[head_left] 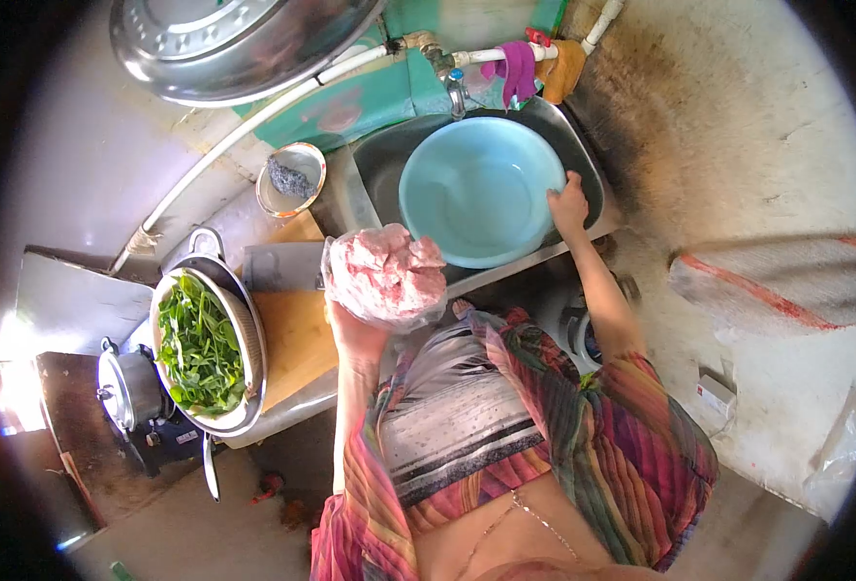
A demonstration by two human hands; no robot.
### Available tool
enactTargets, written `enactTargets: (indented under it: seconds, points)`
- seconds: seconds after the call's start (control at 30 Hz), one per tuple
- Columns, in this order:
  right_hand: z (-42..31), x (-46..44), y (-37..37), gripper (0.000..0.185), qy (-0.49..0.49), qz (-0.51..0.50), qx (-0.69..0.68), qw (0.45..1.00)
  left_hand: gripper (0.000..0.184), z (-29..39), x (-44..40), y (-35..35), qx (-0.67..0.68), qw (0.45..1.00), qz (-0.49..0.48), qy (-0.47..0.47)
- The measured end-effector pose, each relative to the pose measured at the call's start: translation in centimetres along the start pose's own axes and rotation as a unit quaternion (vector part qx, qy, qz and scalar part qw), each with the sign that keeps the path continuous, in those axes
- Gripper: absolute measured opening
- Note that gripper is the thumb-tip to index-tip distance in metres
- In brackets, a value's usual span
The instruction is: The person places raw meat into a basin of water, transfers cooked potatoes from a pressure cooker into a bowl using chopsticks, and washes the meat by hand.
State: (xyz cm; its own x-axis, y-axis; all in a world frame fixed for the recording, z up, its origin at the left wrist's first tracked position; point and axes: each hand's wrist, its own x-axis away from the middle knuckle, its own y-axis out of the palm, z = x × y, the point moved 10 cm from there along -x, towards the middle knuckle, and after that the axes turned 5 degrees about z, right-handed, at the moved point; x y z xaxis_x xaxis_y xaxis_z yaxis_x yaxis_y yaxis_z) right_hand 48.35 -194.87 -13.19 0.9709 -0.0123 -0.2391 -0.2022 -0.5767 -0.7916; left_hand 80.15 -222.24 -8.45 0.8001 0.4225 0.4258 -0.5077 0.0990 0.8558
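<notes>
My left hand (355, 334) is closed around the underside of a clear plastic bag or bowl of pink raw meat (386, 274), held up in front of the sink. Which kind of container it is, I cannot tell. My right hand (569, 205) grips the right rim of a light blue plastic basin (481, 189). The basin rests in the metal sink (379, 160), with what looks like a little water inside. Just left of the meat, a broad grey blade (282, 268) lies over a wooden cutting board (297, 339).
Leafy greens (198, 344) fill a colander set on a pan at the left. A pressure cooker (132, 387) stands beyond it. A small bowl (302, 198) holds a steel scourer. The faucet (457, 92) and cloths (518, 73) are behind the sink; a striped sack (767, 286) is at right.
</notes>
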Motion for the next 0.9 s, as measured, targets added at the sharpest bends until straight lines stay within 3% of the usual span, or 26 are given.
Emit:
enactTargets:
  seconds: [0.03, 0.07, 0.13, 0.2, 0.3, 0.37, 0.4, 0.53, 0.6, 0.67, 0.73, 0.8, 0.83, 0.87, 0.9]
  points:
    - [-2.1, 0.4, -1.4, 0.048, -0.079, 0.067, 0.037, 0.994, 0.049, -0.3, -0.3, 0.0, -0.001, 1.0, 0.003, -0.006]
    - [-3.2, -0.1, -1.6, 0.048, -0.076, 0.067, 0.034, 0.994, 0.049, -0.5, -0.4, 0.4, -0.005, 1.0, 0.004, -0.005]
    - [-9.2, -0.2, -2.7, 0.045, -0.253, 0.077, -0.087, 0.96, 0.047, -0.9, -0.5, 2.0, -0.002, 1.0, -0.018, -0.004]
    - [-15.8, -1.2, -3.9, 0.043, -0.186, -0.057, -0.258, 0.946, 0.046, -1.4, -0.7, 2.9, -0.02, 1.0, -0.006, -0.009]
    - [-24.4, -2.3, -5.0, 0.037, -0.239, -0.105, -0.282, 0.923, 0.046, -1.5, -1.1, 2.9, -0.025, 1.0, 0.007, -0.009]
    - [-28.7, -2.1, -4.2, 0.034, -0.432, -0.06, -0.144, 0.888, 0.046, -1.2, -0.9, 2.1, -0.029, 0.999, 0.026, 0.01]
    - [-28.9, -2.8, -3.8, 0.034, -0.432, -0.062, -0.146, 0.888, 0.046, -1.1, -0.8, 2.0, -0.029, 0.999, 0.028, 0.012]
    - [-27.7, -3.3, -2.6, 0.036, -0.408, -0.159, -0.189, 0.879, 0.047, -0.8, -0.1, 1.9, -0.016, 0.999, 0.017, 0.026]
    - [-24.2, -4.2, -3.2, 0.038, -0.293, -0.187, -0.371, 0.861, 0.048, -0.1, -0.1, 1.3, -0.026, 0.998, 0.021, 0.055]
    - [-17.6, -5.8, -1.6, 0.048, -0.338, -0.01, -0.092, 0.937, 0.049, 0.6, 0.0, 0.4, -0.065, 0.994, 0.019, 0.086]
    - [-7.0, -6.6, 4.2, 0.064, -0.175, -0.138, 0.127, 0.967, 0.05, 0.7, 0.6, -0.2, -0.016, 0.997, 0.045, 0.067]
    - [0.9, -4.3, 6.5, 0.062, -0.041, -0.209, 0.147, 0.966, 0.047, 1.2, 1.1, -0.5, -0.02, 0.996, 0.045, 0.079]
    - [6.7, -2.8, 10.9, 0.054, 0.06, -0.298, -0.04, 0.952, 0.045, 2.1, 1.6, -0.5, -0.091, 0.986, 0.04, 0.131]
    - [10.1, -1.2, 14.5, 0.047, 0.158, -0.37, -0.226, 0.887, 0.042, 3.0, 2.0, -0.2, -0.161, 0.97, 0.035, 0.181]
    - [9.9, -0.8, 14.4, 0.047, 0.159, -0.371, -0.226, 0.887, 0.039, 2.9, 2.1, 0.1, -0.128, 0.977, 0.027, 0.169]
